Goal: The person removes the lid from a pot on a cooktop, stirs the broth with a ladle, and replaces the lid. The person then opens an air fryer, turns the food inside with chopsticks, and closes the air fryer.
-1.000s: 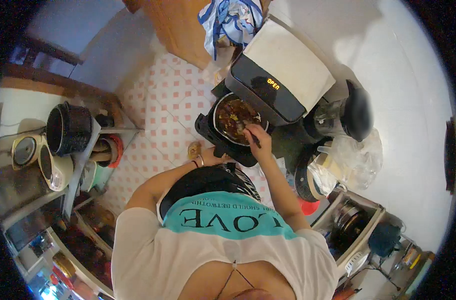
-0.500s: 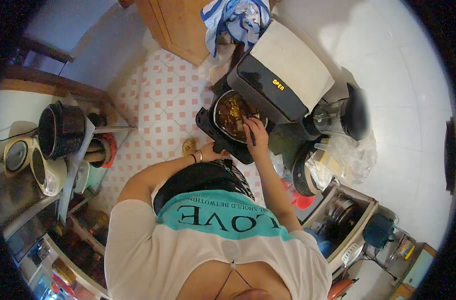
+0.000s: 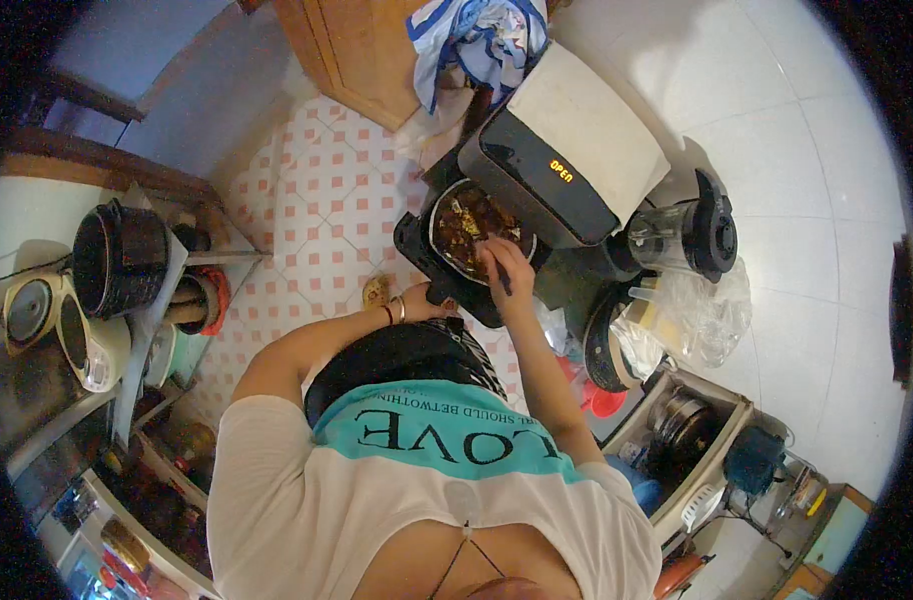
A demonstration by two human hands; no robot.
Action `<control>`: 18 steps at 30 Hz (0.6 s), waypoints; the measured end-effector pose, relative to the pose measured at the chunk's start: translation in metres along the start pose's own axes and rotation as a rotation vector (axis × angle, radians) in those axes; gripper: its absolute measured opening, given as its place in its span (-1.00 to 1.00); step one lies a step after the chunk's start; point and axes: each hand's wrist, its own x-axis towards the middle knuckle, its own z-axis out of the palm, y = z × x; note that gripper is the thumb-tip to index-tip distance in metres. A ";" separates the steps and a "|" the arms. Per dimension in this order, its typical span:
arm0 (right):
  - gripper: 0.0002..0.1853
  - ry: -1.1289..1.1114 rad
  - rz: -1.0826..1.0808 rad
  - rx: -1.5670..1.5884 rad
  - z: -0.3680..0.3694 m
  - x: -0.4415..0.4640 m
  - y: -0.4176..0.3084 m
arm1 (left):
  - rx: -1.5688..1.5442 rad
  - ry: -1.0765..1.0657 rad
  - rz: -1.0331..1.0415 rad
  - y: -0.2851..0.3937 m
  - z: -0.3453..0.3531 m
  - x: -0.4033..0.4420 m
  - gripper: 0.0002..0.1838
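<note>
in the head view, the step in hand looks like stirring or turning the food: the right hand (image 3: 509, 270) grasps a slim dark utensil (image 3: 505, 284), angled into the dark brown food (image 3: 463, 226) in the black drawer (image 3: 409, 238), which stands out from the air fryer (image 3: 583, 130), its display (image 3: 562, 171) reading "open". the left hand (image 3: 421, 302) is at the drawer's front edge, nearest the person; its fingers are too hidden to tell whether they are closed on anything. a further stroke would likely call for a steady drawer and the utensil kept within the rim. the food lies inside a pale, round-edged liner (image 3: 433, 222), glossy and uneven, with yellowish bits scattered across the top.
</note>
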 end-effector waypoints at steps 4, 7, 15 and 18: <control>-0.84 0.067 0.034 -0.028 -0.008 0.000 0.004 | -0.098 -0.077 0.049 0.034 -0.024 -0.019 -0.33; -0.85 0.012 0.003 -0.017 -0.007 0.004 0.003 | -0.199 -0.084 0.145 0.028 -0.021 -0.016 -0.41; -0.88 0.016 0.046 0.002 -0.001 -0.002 0.010 | -0.145 0.030 0.124 -0.009 0.005 0.004 -0.34; -0.89 0.106 0.058 0.042 -0.006 -0.007 0.004 | -0.188 -0.013 0.128 -0.007 0.003 0.003 -0.34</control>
